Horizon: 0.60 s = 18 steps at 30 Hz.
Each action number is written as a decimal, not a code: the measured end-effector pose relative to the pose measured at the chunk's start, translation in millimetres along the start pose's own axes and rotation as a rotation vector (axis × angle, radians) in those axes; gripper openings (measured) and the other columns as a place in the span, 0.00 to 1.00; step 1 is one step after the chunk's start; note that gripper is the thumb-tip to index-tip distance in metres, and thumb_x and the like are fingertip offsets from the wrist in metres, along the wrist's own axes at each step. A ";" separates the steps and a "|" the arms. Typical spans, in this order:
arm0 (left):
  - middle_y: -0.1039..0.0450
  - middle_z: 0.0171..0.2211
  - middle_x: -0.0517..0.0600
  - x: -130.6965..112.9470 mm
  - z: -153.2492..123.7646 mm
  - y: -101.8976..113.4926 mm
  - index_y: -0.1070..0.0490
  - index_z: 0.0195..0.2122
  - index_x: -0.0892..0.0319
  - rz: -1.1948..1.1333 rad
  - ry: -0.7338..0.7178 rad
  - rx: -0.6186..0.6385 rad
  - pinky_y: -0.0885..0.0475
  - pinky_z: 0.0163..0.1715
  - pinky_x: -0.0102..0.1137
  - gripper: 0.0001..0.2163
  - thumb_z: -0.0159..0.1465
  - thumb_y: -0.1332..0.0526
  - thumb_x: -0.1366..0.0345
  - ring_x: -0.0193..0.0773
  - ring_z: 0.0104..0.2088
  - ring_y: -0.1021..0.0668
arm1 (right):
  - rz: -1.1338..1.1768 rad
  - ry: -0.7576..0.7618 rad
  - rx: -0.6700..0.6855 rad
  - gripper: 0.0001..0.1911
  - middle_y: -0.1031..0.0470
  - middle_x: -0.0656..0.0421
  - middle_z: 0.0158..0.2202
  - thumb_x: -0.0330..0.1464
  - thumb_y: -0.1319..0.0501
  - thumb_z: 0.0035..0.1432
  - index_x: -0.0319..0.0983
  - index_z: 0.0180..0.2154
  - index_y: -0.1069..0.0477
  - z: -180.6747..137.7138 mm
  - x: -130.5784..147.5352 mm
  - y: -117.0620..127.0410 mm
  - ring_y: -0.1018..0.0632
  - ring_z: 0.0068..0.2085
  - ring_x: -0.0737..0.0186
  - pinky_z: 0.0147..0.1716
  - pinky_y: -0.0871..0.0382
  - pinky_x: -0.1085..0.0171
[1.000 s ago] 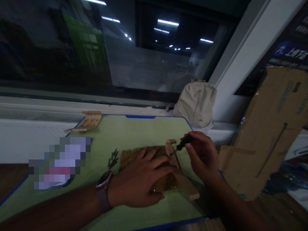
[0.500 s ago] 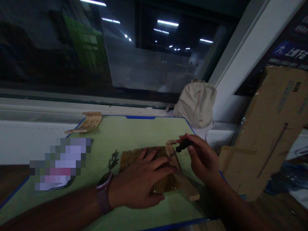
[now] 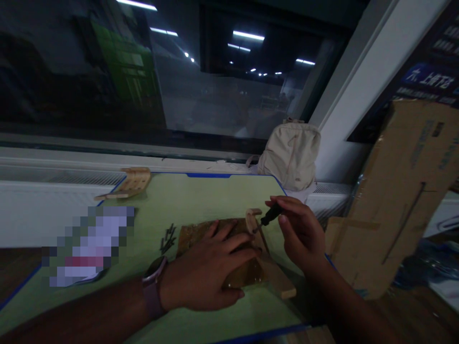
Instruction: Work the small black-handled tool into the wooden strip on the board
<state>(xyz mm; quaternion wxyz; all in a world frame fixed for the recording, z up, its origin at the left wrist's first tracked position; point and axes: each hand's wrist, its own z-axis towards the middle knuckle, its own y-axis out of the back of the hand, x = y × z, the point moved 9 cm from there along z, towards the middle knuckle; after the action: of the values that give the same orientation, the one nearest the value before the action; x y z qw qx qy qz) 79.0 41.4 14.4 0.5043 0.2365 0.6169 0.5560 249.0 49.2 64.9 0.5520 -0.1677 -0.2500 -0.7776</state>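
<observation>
My left hand lies flat with fingers spread over a brown, tape-covered piece that looks like cardboard. Its fingertips reach the edge of a curved wooden part, which runs along the right side of that piece. In my right hand is a screwdriver with a black handle, tilted down to the left. The tip meets the wooden part near its hooked upper end. Several dark screws lie in a loose pile left of the brown piece.
A curved wooden piece with holes sits at the table's far left corner. Below it lies a blurred-out flat item. Beyond the green table stand a beige backpack and, at right, a large cardboard box.
The fingers of my right hand have shifted slightly on the screwdriver handle, showing more of it. My left hand stays in place on the brown piece.
</observation>
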 end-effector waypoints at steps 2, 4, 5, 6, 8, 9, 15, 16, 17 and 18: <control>0.32 0.71 0.54 0.1 0.0 0.5 0.32 0.70 0.50 -0.007 0.003 -0.002 0.44 0.70 0.72 0.34 0.63 0.26 0.58 0.71 0.73 0.39 | 0.045 -0.035 -0.008 0.13 0.17 0.53 0.51 0.29 0.38 0.74 0.48 0.56 0.23 -0.7 -2.1 -0.9 0.13 0.48 0.56 0.48 0.14 0.51; 0.32 0.70 0.55 -0.2 -0.2 1.0 0.32 0.70 0.50 -0.013 0.004 -0.003 0.44 0.70 0.73 0.34 0.63 0.26 0.58 0.71 0.74 0.39 | 0.052 -0.033 -0.047 0.13 0.18 0.55 0.48 0.29 0.35 0.72 0.48 0.54 0.23 -0.3 -2.5 2.0 0.13 0.45 0.58 0.43 0.14 0.56; 0.32 0.70 0.55 -0.3 -0.3 1.1 0.32 0.70 0.50 -0.013 0.004 -0.001 0.44 0.70 0.73 0.34 0.63 0.26 0.58 0.71 0.74 0.39 | 0.042 -0.019 -0.074 0.14 0.19 0.55 0.47 0.29 0.33 0.70 0.48 0.55 0.23 0.2 -2.1 4.5 0.15 0.44 0.58 0.40 0.15 0.58; 0.32 0.70 0.55 -0.4 -0.3 1.3 0.33 0.70 0.50 -0.012 0.005 0.000 0.45 0.70 0.73 0.34 0.64 0.26 0.59 0.72 0.74 0.39 | 0.025 0.003 -0.095 0.16 0.20 0.56 0.46 0.29 0.31 0.68 0.49 0.55 0.24 0.8 -1.3 6.8 0.16 0.44 0.58 0.38 0.16 0.59; 0.32 0.70 0.55 -0.4 0.0 1.6 0.33 0.71 0.50 -0.009 0.006 0.004 0.45 0.71 0.73 0.34 0.64 0.26 0.59 0.72 0.74 0.39 | -0.032 0.055 -0.100 0.18 0.22 0.57 0.44 0.28 0.29 0.66 0.51 0.55 0.23 2.0 1.3 8.8 0.18 0.42 0.58 0.37 0.19 0.59; 0.32 0.70 0.55 -0.4 0.3 1.6 0.32 0.71 0.50 -0.008 0.007 0.007 0.45 0.71 0.73 0.34 0.63 0.26 0.59 0.72 0.74 0.39 | -0.067 0.077 -0.086 0.19 0.22 0.58 0.43 0.28 0.29 0.66 0.51 0.55 0.22 2.6 2.3 8.5 0.19 0.42 0.57 0.38 0.20 0.58; 0.33 0.71 0.54 0.3 0.7 0.0 0.33 0.71 0.49 -0.001 0.004 0.013 0.46 0.71 0.72 0.35 0.64 0.26 0.59 0.71 0.73 0.38 | -0.140 0.062 -0.004 0.17 0.19 0.52 0.52 0.31 0.40 0.74 0.49 0.60 0.22 3.7 3.4 5.7 0.17 0.54 0.50 0.53 0.20 0.47; 0.33 0.72 0.54 0.4 0.4 -0.2 0.33 0.71 0.49 0.001 0.004 0.011 0.46 0.71 0.72 0.35 0.64 0.26 0.59 0.71 0.73 0.38 | -0.120 0.047 0.006 0.17 0.18 0.52 0.54 0.31 0.41 0.75 0.50 0.60 0.22 3.6 3.6 4.9 0.17 0.55 0.50 0.54 0.19 0.46; 0.33 0.72 0.54 0.3 0.1 -0.1 0.33 0.71 0.49 0.001 0.004 0.007 0.46 0.71 0.72 0.35 0.64 0.26 0.59 0.71 0.73 0.39 | -0.096 0.031 0.016 0.17 0.17 0.52 0.54 0.31 0.41 0.76 0.50 0.60 0.22 3.6 3.8 3.8 0.15 0.54 0.51 0.54 0.19 0.45; 0.33 0.71 0.54 0.1 -0.1 0.1 0.33 0.71 0.49 -0.001 0.003 0.002 0.45 0.71 0.72 0.34 0.64 0.26 0.59 0.71 0.74 0.39 | -0.071 0.017 0.025 0.17 0.16 0.52 0.53 0.31 0.41 0.76 0.50 0.59 0.21 3.6 4.2 2.6 0.15 0.52 0.51 0.53 0.17 0.46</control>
<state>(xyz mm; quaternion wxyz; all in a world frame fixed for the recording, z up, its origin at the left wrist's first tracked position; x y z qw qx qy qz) 78.8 41.4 14.4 0.5034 0.2361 0.6183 0.5555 250.1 47.3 70.6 0.5281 -0.1452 -0.2607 -0.7950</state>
